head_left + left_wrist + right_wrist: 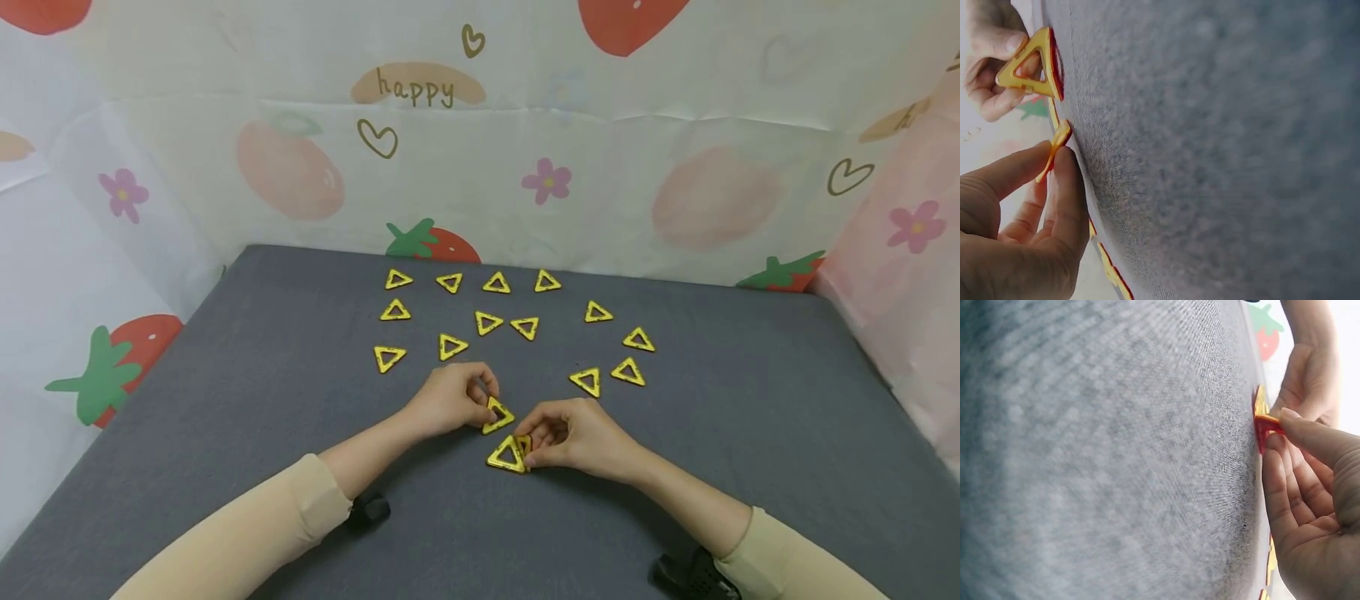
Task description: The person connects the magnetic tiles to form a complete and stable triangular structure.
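Observation:
My left hand (455, 400) pinches a yellow hollow triangle tile (507, 411) between thumb and fingers, just above the cloth; its red edge shows in the left wrist view. To the right, my right hand (581, 437) grips another triangle tile (525, 447) tilted up on its edge. Against that one lies a further yellow triangle tile (494, 459), and the two meet at an angle along one side. The right wrist view shows a red underside (1262, 434) at this joint. Between the left hand's tile and this pair there is a narrow gap.
Several loose yellow triangle tiles lie flat beyond the hands, among them one at the left (381, 360) and one near the right hand (595, 382). A dark grey cloth (247, 400) covers the table. A printed curtain (465, 183) stands along the back and sides.

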`<state>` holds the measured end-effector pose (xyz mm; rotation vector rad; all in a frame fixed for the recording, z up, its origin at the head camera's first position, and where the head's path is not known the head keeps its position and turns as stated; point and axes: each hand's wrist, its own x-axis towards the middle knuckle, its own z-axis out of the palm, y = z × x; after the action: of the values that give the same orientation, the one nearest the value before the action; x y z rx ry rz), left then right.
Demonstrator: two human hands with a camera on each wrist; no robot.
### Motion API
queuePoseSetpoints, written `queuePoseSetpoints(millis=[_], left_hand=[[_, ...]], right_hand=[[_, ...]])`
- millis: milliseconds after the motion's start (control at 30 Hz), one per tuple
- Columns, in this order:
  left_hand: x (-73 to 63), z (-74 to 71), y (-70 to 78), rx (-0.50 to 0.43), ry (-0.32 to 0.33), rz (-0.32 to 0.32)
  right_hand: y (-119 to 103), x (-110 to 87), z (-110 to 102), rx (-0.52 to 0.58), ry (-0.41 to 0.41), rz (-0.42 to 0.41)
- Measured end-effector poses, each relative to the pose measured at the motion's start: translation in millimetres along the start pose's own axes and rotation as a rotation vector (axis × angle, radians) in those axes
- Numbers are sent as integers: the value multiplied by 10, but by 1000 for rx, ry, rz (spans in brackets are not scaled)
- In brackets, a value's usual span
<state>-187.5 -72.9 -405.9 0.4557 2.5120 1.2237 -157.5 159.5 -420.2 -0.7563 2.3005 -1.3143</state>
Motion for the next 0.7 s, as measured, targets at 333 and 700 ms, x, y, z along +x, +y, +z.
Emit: queuePoseSetpoints(millis=[333, 700], left_hand=[[-119, 8, 27, 29, -22, 42], [-183, 11, 12, -21, -70, 55]], right_hand=[[11, 6, 2, -3, 1, -1], [22, 7, 4, -7, 8, -8]])
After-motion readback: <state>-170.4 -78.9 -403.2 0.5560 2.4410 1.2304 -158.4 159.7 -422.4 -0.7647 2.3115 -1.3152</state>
